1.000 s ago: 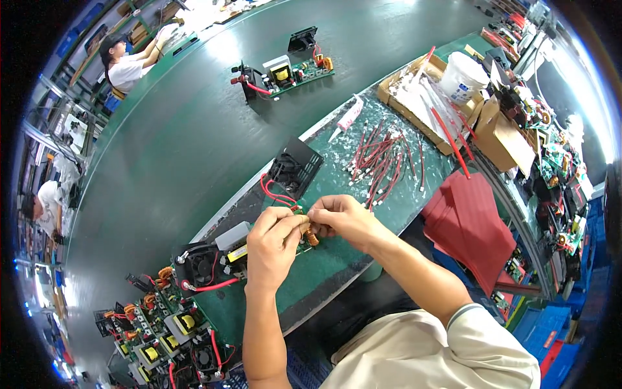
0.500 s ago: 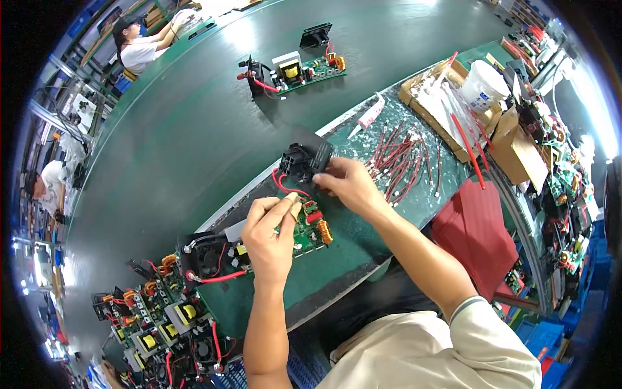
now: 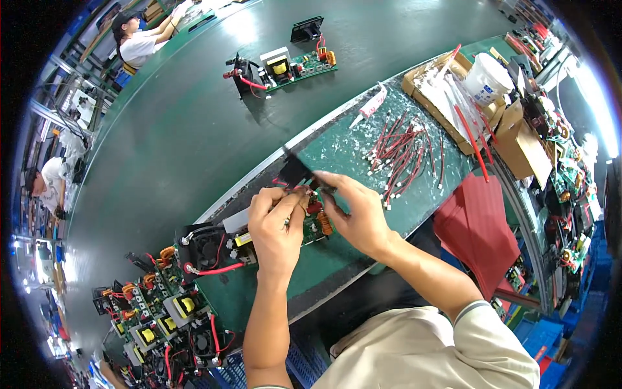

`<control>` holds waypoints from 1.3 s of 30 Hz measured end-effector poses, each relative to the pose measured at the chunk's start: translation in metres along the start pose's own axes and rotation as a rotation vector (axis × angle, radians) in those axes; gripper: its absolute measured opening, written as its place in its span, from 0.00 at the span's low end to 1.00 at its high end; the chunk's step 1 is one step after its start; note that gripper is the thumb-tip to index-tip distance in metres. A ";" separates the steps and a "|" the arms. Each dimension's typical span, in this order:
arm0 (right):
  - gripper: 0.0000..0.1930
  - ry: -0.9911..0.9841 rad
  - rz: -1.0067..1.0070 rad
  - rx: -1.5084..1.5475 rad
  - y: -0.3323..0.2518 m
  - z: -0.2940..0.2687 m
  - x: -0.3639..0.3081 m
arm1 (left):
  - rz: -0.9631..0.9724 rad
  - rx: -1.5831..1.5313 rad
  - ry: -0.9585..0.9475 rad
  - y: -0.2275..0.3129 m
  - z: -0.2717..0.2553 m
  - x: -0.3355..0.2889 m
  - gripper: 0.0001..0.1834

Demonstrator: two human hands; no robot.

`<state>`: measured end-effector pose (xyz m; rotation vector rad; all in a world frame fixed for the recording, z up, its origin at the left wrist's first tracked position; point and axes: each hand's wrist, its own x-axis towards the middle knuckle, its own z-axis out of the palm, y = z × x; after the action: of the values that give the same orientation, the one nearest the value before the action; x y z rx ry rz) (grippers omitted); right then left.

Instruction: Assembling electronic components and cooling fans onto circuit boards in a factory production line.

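My left hand (image 3: pixel 277 219) is closed in a pinch at the red wires (image 3: pixel 280 182), over the far right part of a green circuit board (image 3: pixel 315 237); its fingertips hide the exact grip. My right hand (image 3: pixel 360 217) holds a black end panel (image 3: pixel 295 171), smeared by motion, just beyond the left fingertips. Beside the right thumb, a copper-coloured coil (image 3: pixel 324 223) stands on the board. At the board's left end sits a black fan (image 3: pixel 208 251) with a thick red cable (image 3: pixel 223 269). Both hands cover much of the board's middle.
Several similar boards (image 3: pixel 152 318) crowd the lower left. Another assembled board (image 3: pixel 285 70) stands on the green surface beyond. To the right lie red wires with white connectors (image 3: pixel 405 152), a glue tube (image 3: pixel 372 104), a cardboard tray (image 3: pixel 440 97), a white bucket (image 3: pixel 487 79) and red sheets (image 3: pixel 476 230).
My right hand has lowered and moved in beside the left, and the black panel has tilted and shifted toward the board. The assembled board beyond has slid slightly left.
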<state>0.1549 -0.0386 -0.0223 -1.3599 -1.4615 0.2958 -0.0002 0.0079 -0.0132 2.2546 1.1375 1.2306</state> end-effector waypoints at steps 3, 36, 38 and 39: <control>0.19 -0.058 0.012 0.037 -0.002 0.000 -0.001 | 0.015 0.017 -0.005 -0.001 0.001 0.000 0.11; 0.12 -0.085 0.291 -0.111 0.035 0.000 0.022 | 0.060 0.089 -0.138 0.004 -0.035 0.017 0.28; 0.19 -0.287 0.276 -0.323 0.027 -0.016 0.021 | 0.004 0.291 -0.392 -0.007 -0.073 0.007 0.50; 0.22 -0.388 0.345 -0.267 0.020 -0.027 0.014 | -0.018 0.359 -0.471 -0.009 -0.078 -0.001 0.54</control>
<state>0.1911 -0.0333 -0.0197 -1.8526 -1.6176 0.6323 -0.0684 0.0061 0.0256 2.5877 1.2520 0.4616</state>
